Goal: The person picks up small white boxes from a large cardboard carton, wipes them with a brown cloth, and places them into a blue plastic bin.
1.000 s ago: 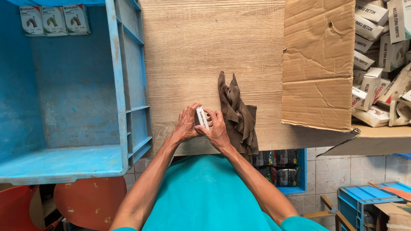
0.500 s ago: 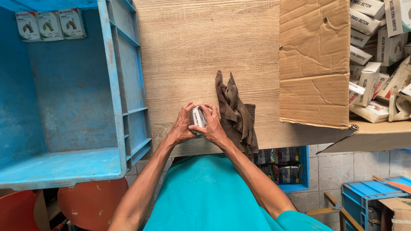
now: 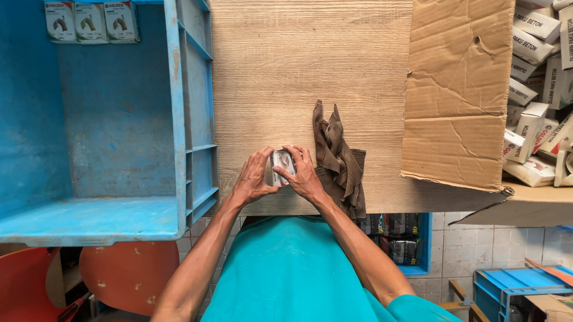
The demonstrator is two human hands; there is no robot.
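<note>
Left hand (image 3: pixel 253 177) and right hand (image 3: pixel 304 175) both in closed grip on small white box (image 3: pixel 282 162), over wooden bench (image 3: pixel 292 62), just left of brown cloth (image 3: pixel 337 159), 3 white boxes (image 3: pixel 91 22) in blue crate (image 3: pixel 96 129) far left, open carton (image 3: pixel 460 92) of white boxes right.

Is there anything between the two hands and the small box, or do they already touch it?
Nothing visible stands between them. The left hand and right hand both hold the small box directly, above the wooden board. The brown cloth lies beside the right hand.
</note>
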